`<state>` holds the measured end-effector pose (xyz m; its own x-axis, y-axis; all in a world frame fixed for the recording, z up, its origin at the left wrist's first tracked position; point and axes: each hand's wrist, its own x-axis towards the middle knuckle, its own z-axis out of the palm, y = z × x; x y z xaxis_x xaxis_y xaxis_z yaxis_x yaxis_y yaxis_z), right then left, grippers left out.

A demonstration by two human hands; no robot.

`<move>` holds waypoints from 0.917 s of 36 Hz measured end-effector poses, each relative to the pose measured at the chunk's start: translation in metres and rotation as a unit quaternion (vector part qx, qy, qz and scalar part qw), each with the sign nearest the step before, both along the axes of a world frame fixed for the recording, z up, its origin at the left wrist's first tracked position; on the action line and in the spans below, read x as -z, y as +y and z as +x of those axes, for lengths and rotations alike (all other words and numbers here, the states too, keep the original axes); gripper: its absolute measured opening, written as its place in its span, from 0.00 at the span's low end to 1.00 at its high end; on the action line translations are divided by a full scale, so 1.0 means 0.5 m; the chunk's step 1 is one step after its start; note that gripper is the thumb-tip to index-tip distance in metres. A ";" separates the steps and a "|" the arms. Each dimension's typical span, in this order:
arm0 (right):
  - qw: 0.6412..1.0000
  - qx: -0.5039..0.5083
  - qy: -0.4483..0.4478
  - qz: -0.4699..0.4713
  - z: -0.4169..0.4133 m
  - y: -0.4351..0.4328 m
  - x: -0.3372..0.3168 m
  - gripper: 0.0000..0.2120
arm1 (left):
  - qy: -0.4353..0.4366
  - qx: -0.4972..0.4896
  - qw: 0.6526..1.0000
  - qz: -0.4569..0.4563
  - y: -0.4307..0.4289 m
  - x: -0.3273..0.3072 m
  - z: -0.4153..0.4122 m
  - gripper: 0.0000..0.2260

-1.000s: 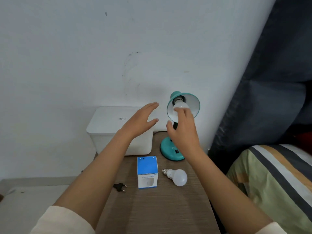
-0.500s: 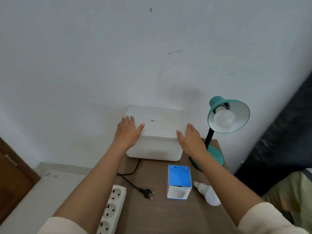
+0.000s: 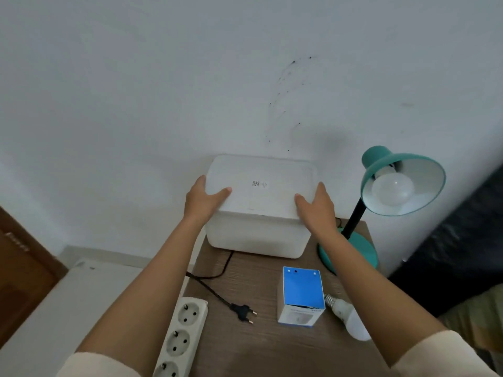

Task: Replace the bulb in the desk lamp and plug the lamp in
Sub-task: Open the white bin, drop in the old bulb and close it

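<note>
A teal desk lamp point(image 3: 402, 183) stands at the back right of the wooden table, with a white bulb point(image 3: 392, 189) screwed into its shade. Its black cord runs to a loose plug point(image 3: 243, 312) lying on the table beside a white power strip point(image 3: 181, 338). A second white bulb point(image 3: 351, 318) lies next to a blue and white bulb box point(image 3: 301, 295). My left hand point(image 3: 204, 200) and my right hand point(image 3: 317, 206) grip the two ends of the lid of a white storage box point(image 3: 258, 213) against the wall.
The wooden table point(image 3: 272, 346) ends at the left near a lower white surface point(image 3: 68, 308). A brown wooden door or cabinet point(image 3: 21, 268) is at far left. Dark fabric point(image 3: 462, 240) hangs to the right of the lamp.
My right hand left the bulb in the lamp; both hands moved to the white storage box and now clasp its lid. The view swung left, bringing the power strip into sight.
</note>
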<state>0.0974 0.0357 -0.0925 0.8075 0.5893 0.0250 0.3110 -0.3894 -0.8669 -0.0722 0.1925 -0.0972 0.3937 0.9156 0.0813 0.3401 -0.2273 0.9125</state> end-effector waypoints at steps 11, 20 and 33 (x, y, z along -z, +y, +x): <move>0.998 -0.002 -0.032 0.050 -0.077 -0.058 -0.077 0.32 | -0.070 -0.002 0.997 0.020 -0.065 -0.086 -0.082 0.18; 0.998 -0.001 -0.025 0.059 -0.201 -0.235 -0.082 0.30 | -0.063 -0.009 0.998 0.014 -0.245 -0.072 -0.228 0.21; 0.998 0.029 -0.036 0.041 -0.353 -0.519 0.017 0.23 | -0.021 -0.003 1.000 -0.018 -0.527 0.048 -0.371 0.21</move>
<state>-0.0791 -0.2236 -0.1008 0.8349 0.5345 0.1312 0.3532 -0.3376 -0.8725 -0.2576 -0.0707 -0.1211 0.3856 0.9205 0.0641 0.3028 -0.1919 0.9336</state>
